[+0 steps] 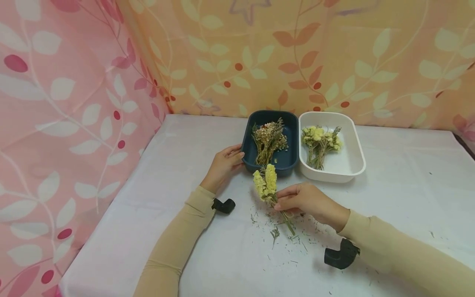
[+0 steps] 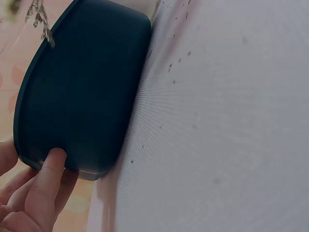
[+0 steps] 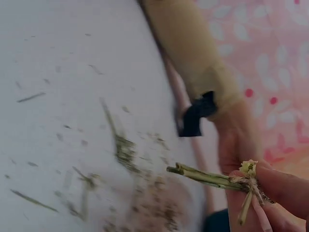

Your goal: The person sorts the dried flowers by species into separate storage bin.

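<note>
My right hand [image 1: 309,202] pinches a small bunch of dried yellow flowers [image 1: 266,181] by its stems, between thumb and fingers. Its blooms point toward the dark blue tray and overlap the tray's front rim in the head view. In the right wrist view, the cut stems [image 3: 203,176] are bound with twine and stick out past the fingertips. My left hand [image 1: 225,163] touches the left side of the dark blue tray [image 1: 287,161], fingertips against its outer wall. Inside that tray lies a bundle of dried pinkish-beige flowers [image 1: 268,138].
Right beside the blue tray stands a white tray [image 1: 346,161] with yellow flower bunches [image 1: 320,142] in its left part. Stem bits and a loose sprig [image 1: 274,234] litter the white tabletop [image 1: 230,264]. Patterned cloth [image 1: 334,53] hangs behind the table and on the left.
</note>
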The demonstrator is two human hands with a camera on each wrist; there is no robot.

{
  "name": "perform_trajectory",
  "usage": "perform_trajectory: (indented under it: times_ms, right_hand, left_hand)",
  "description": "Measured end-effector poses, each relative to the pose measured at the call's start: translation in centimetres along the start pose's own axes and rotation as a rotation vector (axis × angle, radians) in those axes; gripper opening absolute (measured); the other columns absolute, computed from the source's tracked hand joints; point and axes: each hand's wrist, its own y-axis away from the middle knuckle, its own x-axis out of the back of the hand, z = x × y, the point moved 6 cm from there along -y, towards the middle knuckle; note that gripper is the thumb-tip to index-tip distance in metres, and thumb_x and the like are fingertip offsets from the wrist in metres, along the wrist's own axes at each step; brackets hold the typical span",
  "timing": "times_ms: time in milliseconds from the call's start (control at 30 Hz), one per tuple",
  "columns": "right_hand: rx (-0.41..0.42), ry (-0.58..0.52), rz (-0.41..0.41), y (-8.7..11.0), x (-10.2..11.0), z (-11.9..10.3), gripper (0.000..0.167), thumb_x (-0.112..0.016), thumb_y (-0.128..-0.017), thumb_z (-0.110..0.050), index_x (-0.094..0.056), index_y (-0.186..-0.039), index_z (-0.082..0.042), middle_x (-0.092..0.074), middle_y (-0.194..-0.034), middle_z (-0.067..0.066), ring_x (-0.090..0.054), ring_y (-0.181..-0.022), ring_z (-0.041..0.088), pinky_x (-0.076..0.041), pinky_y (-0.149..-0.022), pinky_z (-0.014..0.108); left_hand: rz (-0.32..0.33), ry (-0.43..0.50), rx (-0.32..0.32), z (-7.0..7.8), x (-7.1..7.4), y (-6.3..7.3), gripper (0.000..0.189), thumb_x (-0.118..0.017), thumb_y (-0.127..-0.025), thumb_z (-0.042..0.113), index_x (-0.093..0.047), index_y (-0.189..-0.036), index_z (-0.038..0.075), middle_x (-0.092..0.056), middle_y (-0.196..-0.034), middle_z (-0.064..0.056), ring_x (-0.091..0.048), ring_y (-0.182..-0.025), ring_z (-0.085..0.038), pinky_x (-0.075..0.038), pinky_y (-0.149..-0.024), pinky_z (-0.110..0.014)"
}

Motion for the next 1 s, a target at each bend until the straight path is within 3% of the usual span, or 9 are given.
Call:
perform_trajectory:
  times_ms: [267, 467, 567, 700, 800, 933, 1000]
  right_hand:
    - [0.053, -0.089, 0.026, 1.5, 3.5, -2.2, 0.060, -0.071, -0.093, -0.016, -0.048, -0.139, 0.015, -0.078, -0.097, -0.004, -0.072, -0.088, 0.002, -0.060, -0.084, 0.025]
    - [0.075, -0.158, 0.053, 1.5, 6.6, -2.7, 0.056, -0.065, -0.097, -0.013, -0.044, -0.141, 0.016, -0.077, -0.093, -0.011, -0.071, -0.093, 0.000, -0.059, -0.085, 0.020]
    - [0.067, -0.231, 0.065, 1.1, 7.9, -2.5, 0.048, -0.065, -0.097, -0.011, -0.051, -0.138, 0.010, -0.077, -0.092, -0.009, -0.072, -0.092, 0.002, -0.059, -0.081, 0.017]
    - [0.048, -0.353, 0.100, 0.5, 9.4, -2.1, 0.019, -0.067, -0.095, -0.006, -0.070, -0.113, -0.010, -0.077, -0.090, -0.007, -0.074, -0.087, 0.004, -0.060, -0.077, 0.017]
    - [0.042, -0.395, 0.119, -0.1, 10.3, -2.2, 0.017, -0.067, -0.095, -0.005, -0.066, -0.111, -0.009, -0.077, -0.089, -0.006, -0.074, -0.086, 0.004, -0.060, -0.078, 0.017]
    - [0.035, -0.381, 0.141, -0.7, 11.4, -2.4, 0.057, -0.065, -0.097, -0.008, -0.038, -0.145, 0.007, -0.077, -0.087, -0.008, -0.073, -0.086, 0.002, -0.059, -0.078, 0.016]
    - [0.035, -0.388, 0.156, -1.0, 11.9, -2.6, 0.067, -0.065, -0.097, -0.009, -0.028, -0.150, 0.010, -0.077, -0.087, -0.008, -0.073, -0.085, 0.002, -0.059, -0.077, 0.015]
  left_hand:
    - [-0.006, 0.017, -0.002, 0.1, 0.1, 0.2, 0.047, -0.061, -0.099, 0.010, -0.051, -0.145, 0.007, -0.056, -0.144, -0.016, -0.063, -0.122, -0.027, -0.057, -0.096, -0.031]
    - [0.000, 0.008, 0.010, 0.1, 0.1, 0.2, 0.047, -0.061, -0.099, 0.011, -0.051, -0.145, 0.008, -0.056, -0.145, -0.015, -0.061, -0.126, -0.028, -0.056, -0.098, -0.033]
    - [0.002, 0.007, 0.014, 0.1, 0.0, 0.2, 0.047, -0.062, -0.099, 0.011, -0.052, -0.145, 0.008, -0.056, -0.145, -0.015, -0.060, -0.127, -0.029, -0.056, -0.099, -0.034]
    - [0.002, 0.010, 0.016, 0.0, 0.1, 0.1, 0.046, -0.062, -0.099, 0.011, -0.052, -0.145, 0.008, -0.057, -0.144, -0.015, -0.060, -0.126, -0.029, -0.056, -0.098, -0.033]
    - [0.001, 0.017, 0.017, 0.0, 0.1, 0.1, 0.046, -0.062, -0.099, 0.011, -0.052, -0.145, 0.008, -0.056, -0.145, -0.015, -0.060, -0.127, -0.030, -0.055, -0.100, -0.035]
    - [-0.012, 0.033, 0.006, 0.0, 0.0, 0.2, 0.047, -0.061, -0.100, 0.010, -0.051, -0.145, 0.007, -0.054, -0.146, -0.016, -0.057, -0.130, -0.031, -0.055, -0.102, -0.036]
    - [-0.023, 0.047, -0.004, 0.0, 0.0, 0.2, 0.047, -0.061, -0.100, 0.010, -0.050, -0.145, 0.005, -0.054, -0.147, -0.016, -0.057, -0.131, -0.031, -0.055, -0.101, -0.034]
